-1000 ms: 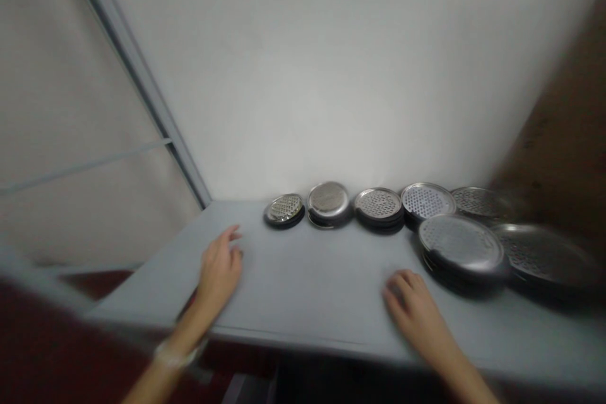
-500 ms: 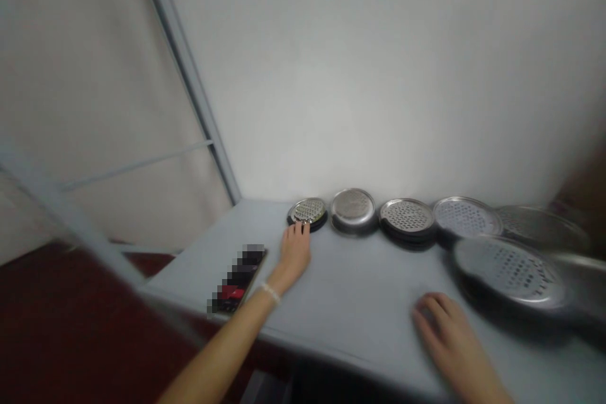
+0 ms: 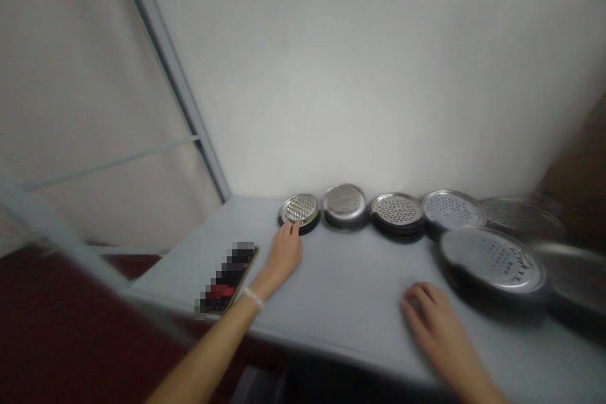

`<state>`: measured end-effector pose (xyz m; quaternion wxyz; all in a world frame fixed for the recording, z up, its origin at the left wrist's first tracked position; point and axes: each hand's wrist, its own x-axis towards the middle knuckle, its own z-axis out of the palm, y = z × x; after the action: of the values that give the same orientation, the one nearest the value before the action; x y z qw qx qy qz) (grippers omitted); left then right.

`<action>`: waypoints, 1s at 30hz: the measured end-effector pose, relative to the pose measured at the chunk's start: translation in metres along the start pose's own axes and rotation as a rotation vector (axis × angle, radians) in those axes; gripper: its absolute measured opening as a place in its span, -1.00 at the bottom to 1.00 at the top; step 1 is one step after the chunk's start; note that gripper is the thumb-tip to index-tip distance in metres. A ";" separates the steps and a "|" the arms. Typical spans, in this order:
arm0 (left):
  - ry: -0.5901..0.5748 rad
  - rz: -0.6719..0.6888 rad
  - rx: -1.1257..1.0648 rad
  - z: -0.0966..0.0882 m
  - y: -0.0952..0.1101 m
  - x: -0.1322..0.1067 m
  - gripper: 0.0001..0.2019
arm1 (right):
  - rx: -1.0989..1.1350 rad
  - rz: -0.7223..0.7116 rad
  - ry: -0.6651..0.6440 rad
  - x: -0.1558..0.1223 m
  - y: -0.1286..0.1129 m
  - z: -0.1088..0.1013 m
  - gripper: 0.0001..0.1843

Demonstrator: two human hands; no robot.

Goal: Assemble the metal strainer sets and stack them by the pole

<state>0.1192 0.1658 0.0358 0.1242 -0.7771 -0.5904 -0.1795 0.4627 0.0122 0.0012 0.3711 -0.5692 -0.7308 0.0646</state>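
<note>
At the near rim of a small round metal grater (image 3: 303, 207), my left hand (image 3: 284, 251) has its fingers closed over the edge; the thumb is hidden. That grater lies on top of a low stack with dark edges. My right hand (image 3: 428, 309) is over the tabletop to the right, fingers loosely curled and thumb apart, holding nothing. Beyond it on the right is a larger oval-looking grater (image 3: 495, 260), blurred. A shiny round metal piece (image 3: 344, 202) and another stack of round graters (image 3: 398, 209) stand along the wall.
More round graters (image 3: 453, 209) continue to the right on the grey table (image 3: 331, 290). A phone-like, pixelated object (image 3: 231, 278) lies near the left front edge. A metal frame post (image 3: 165, 44) rises at left, and a pale wall (image 3: 360, 76) backs the table.
The view has shifted slightly, so everything sits a little further left. My left hand stays at the small grater's rim, and my right hand stays over the table.
</note>
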 end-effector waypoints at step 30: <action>-0.273 0.160 -0.374 -0.068 0.134 -0.121 -0.45 | -0.016 -0.028 0.014 0.002 0.002 0.001 -0.80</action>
<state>0.2106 -0.0040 0.0487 -0.0891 -0.8478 -0.4948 -0.1686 0.4634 0.0153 0.0004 0.3726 -0.5625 -0.7364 0.0496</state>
